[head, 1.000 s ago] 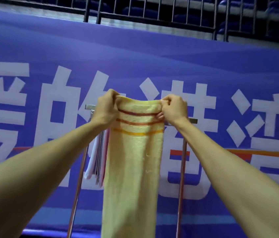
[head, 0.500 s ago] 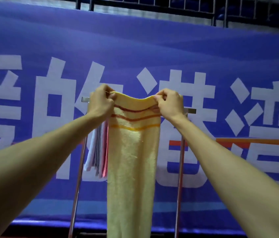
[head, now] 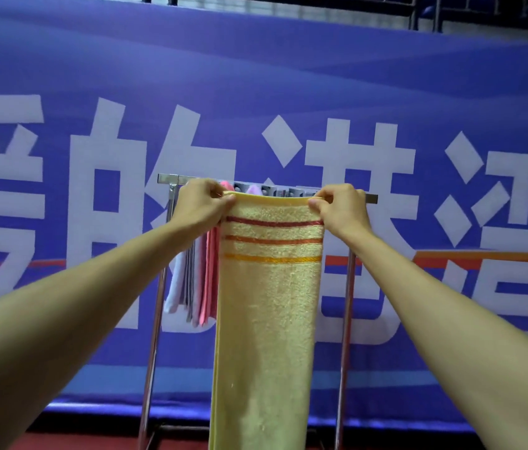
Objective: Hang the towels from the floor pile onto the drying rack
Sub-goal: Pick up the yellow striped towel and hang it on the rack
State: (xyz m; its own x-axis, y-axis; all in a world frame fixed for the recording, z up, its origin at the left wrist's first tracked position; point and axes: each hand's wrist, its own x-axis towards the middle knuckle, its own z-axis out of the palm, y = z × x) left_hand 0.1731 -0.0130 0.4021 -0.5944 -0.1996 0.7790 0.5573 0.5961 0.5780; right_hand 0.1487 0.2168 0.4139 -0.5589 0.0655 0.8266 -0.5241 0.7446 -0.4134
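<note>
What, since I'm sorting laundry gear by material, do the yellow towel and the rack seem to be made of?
Yellow towel: looks like terry cloth, probably cotton. The surface is matte and fuzzy, it hangs limp, and three flatter woven stripes cross it near the top.
Rack: metal tubing, apparently chromed or polished steel. Bright glossy highlights run along its thin uprights.

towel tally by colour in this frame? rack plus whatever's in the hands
yellow towel: 1
pink towel: 1
white towel: 1
grey towel: 1
lilac towel: 1
Total: 5. The ones bunched behind overlap, so there may be more.
</note>
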